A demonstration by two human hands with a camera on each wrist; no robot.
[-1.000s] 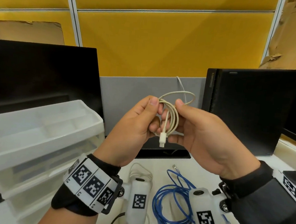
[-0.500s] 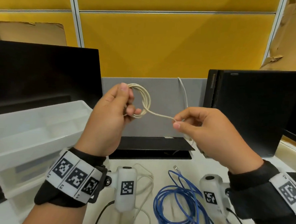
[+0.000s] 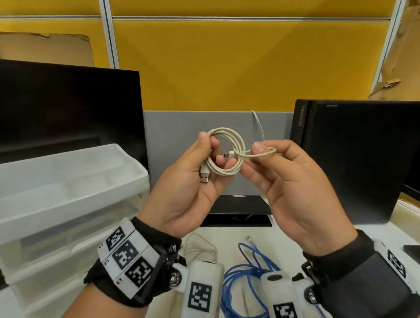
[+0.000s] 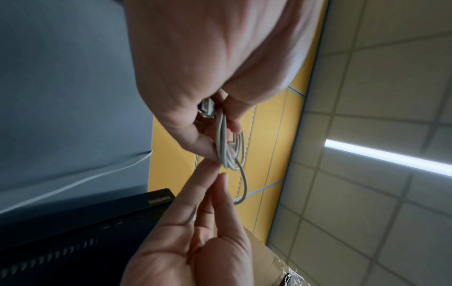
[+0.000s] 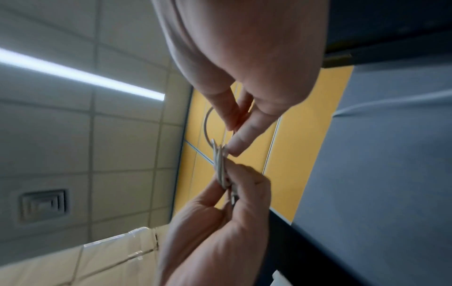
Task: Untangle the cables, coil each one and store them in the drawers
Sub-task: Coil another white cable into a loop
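Your left hand [image 3: 190, 182] pinches the white cable [image 3: 225, 155] coil, above the blue cable [image 3: 245, 284]. Your right hand [image 3: 288, 185] pinches the loose end. Tuck it snugly so the coil holds.

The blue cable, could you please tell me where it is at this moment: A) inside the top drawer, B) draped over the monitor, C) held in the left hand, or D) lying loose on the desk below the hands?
D: the blue cable lies in loose loops on the desk beneath both wrists, while the hands hold only the white cable.
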